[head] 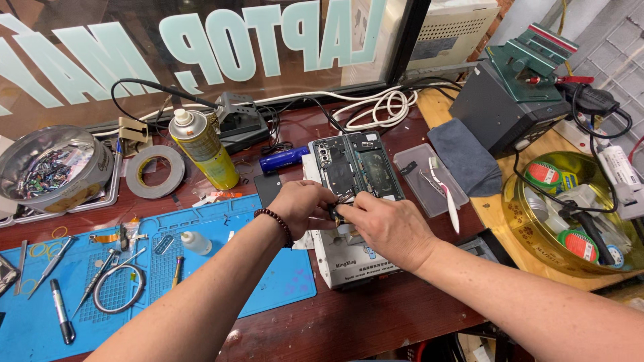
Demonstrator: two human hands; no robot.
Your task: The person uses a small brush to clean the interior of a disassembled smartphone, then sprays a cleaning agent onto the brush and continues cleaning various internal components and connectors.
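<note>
A: Nearest?
B: Two bare forearms, meeting over the dark red wooden table (376,322).
A: And below them?
B: A blue silicone work mat (268,281), then an opened grey phone (355,167) on a white block.
A: The hands?
B: The left hand (302,204) and right hand (382,224) curl, pinching a small dark tool (337,215) at the phone's near edge.

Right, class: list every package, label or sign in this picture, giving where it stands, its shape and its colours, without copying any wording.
Window sign: on the glass behind the bench, large pale letters seen mirrored.
Yellow spray can: upright, left of the opened phone, cylinder with white cap and printed label.
White labelled box: under both hands, rectangular, blue and dark print.
Green-and-red tape rolls: in the round gold tin at right.
</note>
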